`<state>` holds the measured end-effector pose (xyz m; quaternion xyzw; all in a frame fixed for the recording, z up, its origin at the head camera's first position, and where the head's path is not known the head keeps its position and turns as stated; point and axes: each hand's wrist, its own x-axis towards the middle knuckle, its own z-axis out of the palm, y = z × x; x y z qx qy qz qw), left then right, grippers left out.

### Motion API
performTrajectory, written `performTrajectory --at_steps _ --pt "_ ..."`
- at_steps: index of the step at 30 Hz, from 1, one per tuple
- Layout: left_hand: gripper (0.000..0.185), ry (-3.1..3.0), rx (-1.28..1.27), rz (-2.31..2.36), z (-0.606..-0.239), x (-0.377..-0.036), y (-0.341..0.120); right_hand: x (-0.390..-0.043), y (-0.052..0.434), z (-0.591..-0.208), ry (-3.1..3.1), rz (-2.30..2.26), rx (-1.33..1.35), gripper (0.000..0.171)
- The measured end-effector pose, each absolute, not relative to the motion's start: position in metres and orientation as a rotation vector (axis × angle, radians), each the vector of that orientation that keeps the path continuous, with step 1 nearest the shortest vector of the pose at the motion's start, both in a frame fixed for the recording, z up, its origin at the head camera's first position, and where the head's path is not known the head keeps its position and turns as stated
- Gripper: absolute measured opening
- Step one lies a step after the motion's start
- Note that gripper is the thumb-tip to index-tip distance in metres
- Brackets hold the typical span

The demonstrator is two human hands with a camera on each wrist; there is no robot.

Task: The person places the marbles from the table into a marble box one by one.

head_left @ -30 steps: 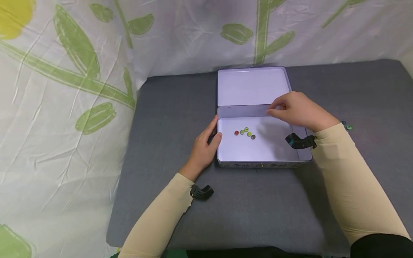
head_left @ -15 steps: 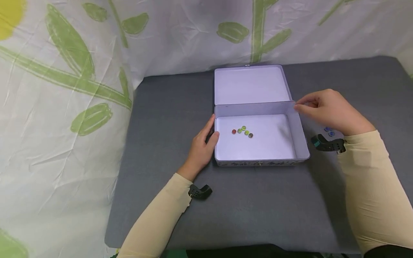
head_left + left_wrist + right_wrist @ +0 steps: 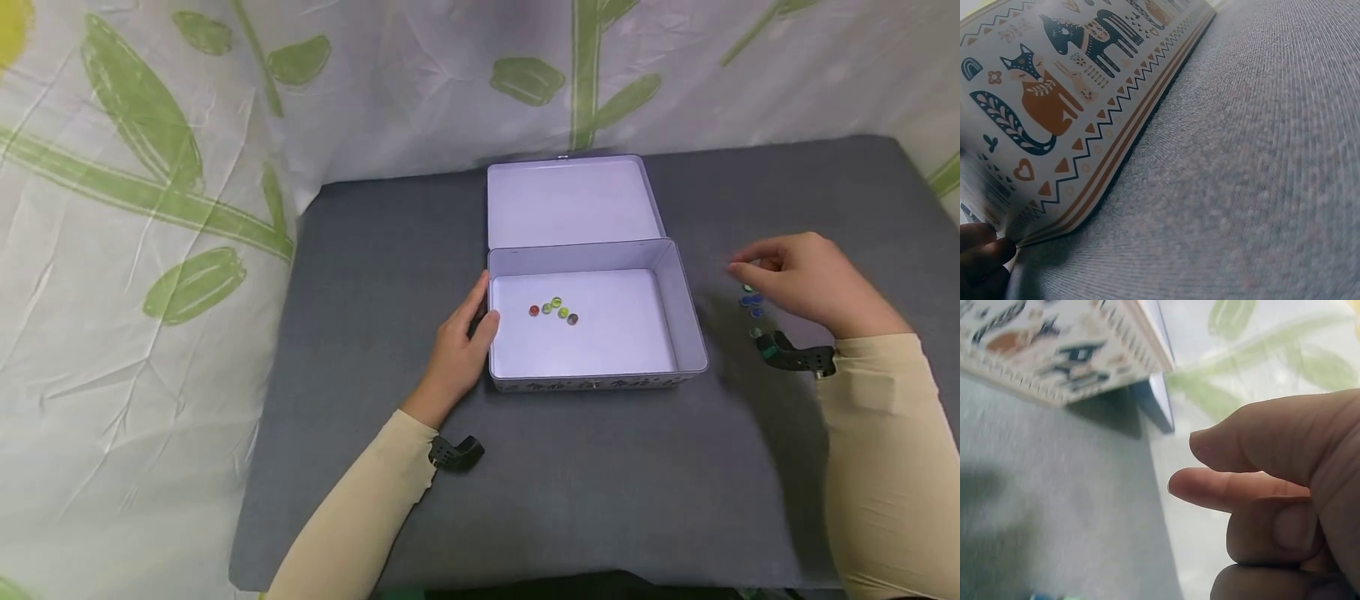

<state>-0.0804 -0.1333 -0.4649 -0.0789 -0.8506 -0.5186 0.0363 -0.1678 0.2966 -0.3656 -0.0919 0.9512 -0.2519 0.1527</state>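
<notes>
An open metal box (image 3: 686, 333) with a white inside and printed sides stands on the table, its lid (image 3: 570, 200) laid back. Several small glass marbles lie on its floor, one a red marble (image 3: 534, 311). My left hand (image 3: 457, 346) rests against the left wall, thumb at the rim; in the left wrist view its fingers (image 3: 985, 253) touch the corner of the fox-patterned side. To the right of the box, my right hand (image 3: 813, 279) hovers near several blue and green marbles (image 3: 756, 312). Its thumb and forefinger are apart, with nothing between them in the right wrist view.
A grey cloth covers the table (image 3: 600, 483). Behind and to the left hangs a white sheet (image 3: 420, 92) with green leaf shapes. A black wrist camera (image 3: 795, 354) on the right sleeve partly overlaps the loose marbles.
My right hand has moved right, from over the box past its right wall to the marbles on the table. My left hand has stayed at the box's left side.
</notes>
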Motion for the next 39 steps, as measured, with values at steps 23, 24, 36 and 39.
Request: performTrajectory --at_steps 23,24,36,39 --pt "0.06 -2.656 -0.181 -1.595 -0.462 -0.077 -0.133 -0.159 0.357 -0.404 2.82 -0.534 0.007 0.045" --pt "0.06 -2.656 -0.182 -1.598 -0.462 -0.077 -0.133 -0.159 0.359 -0.406 2.82 -0.519 0.01 0.044" --pt "0.06 -2.641 -0.189 -1.603 -0.46 -0.078 -0.133 -0.162 0.362 -0.414 2.809 -0.461 0.076 0.045" --pt "0.061 -2.645 -0.186 -1.607 -0.458 -0.078 -0.133 -0.163 0.364 -0.417 2.813 -0.464 0.09 0.044"
